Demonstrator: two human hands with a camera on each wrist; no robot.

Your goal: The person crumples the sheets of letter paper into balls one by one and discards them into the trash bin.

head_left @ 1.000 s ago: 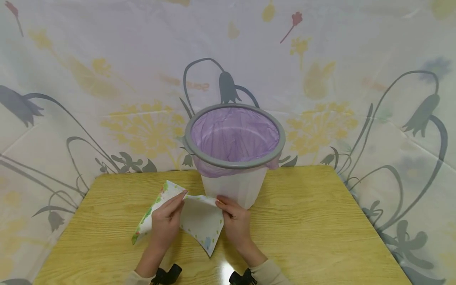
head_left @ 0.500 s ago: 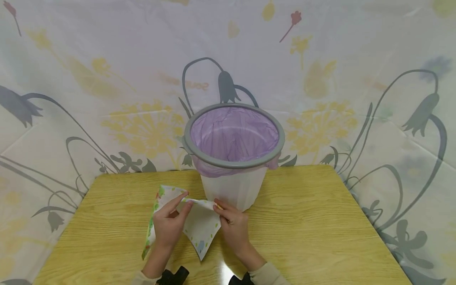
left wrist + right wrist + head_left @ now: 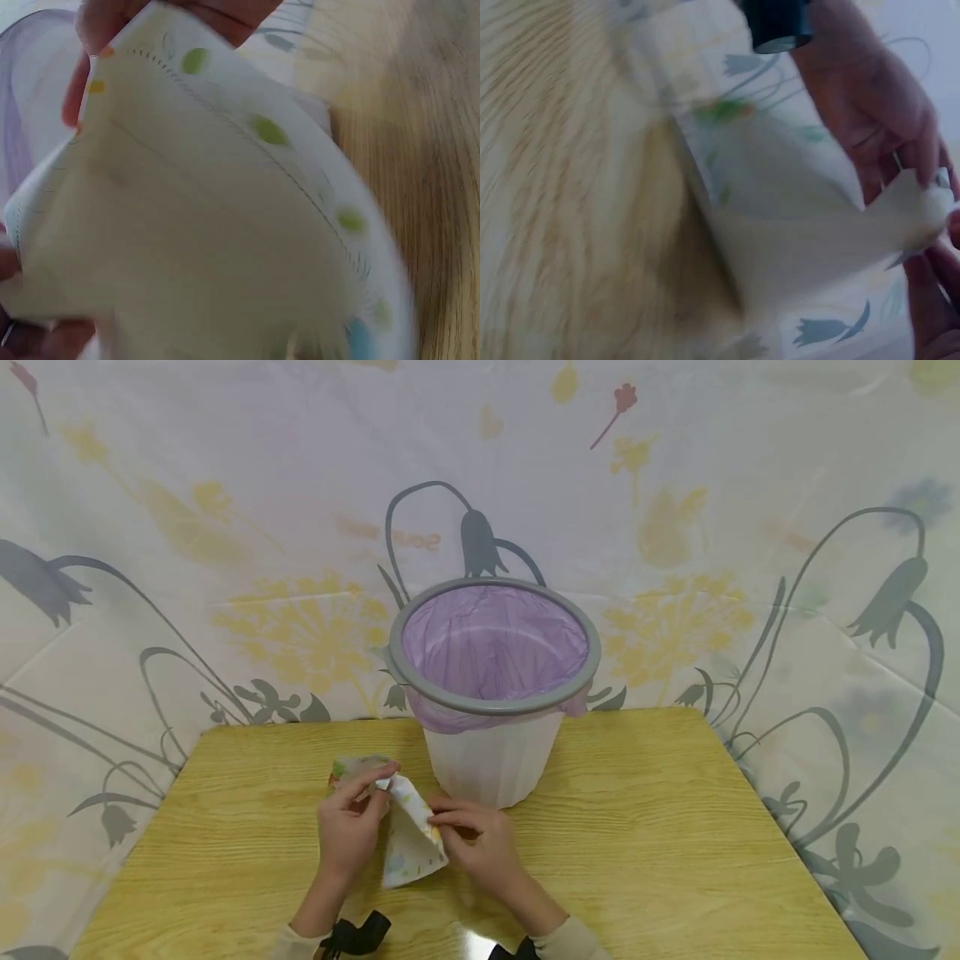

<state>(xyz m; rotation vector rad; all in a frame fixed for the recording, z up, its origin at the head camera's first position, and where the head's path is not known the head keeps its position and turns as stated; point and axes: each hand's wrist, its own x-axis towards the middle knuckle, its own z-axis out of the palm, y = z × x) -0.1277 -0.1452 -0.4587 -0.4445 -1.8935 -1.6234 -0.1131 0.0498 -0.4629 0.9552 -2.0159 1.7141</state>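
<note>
A sheet of white paper (image 3: 414,852) with a printed border of green leaves hangs between my hands, close over the table. My left hand (image 3: 348,831) pinches its upper edge between thumb and fingers. Lower and to the right, my right hand (image 3: 480,847) pinches the same edge near a corner. The left wrist view shows the plain face of the paper (image 3: 202,225) bowed, with a dotted line along its border. In the right wrist view the paper (image 3: 795,247) is blurred and bent, with a notch by the left fingers. Part of the sheet is hidden behind my left hand.
A white wastebasket (image 3: 487,764) stands just beyond my hands. A grey ring (image 3: 495,707) holds its purple bag liner (image 3: 495,643). The wood-grain table (image 3: 645,827) reaches back to a flower-printed cloth (image 3: 480,460).
My right hand has moved down and left, bringing its end of the paper towards my left hand. The sheet, stretched wide before, is now bent and narrower. The wastebasket has not moved.
</note>
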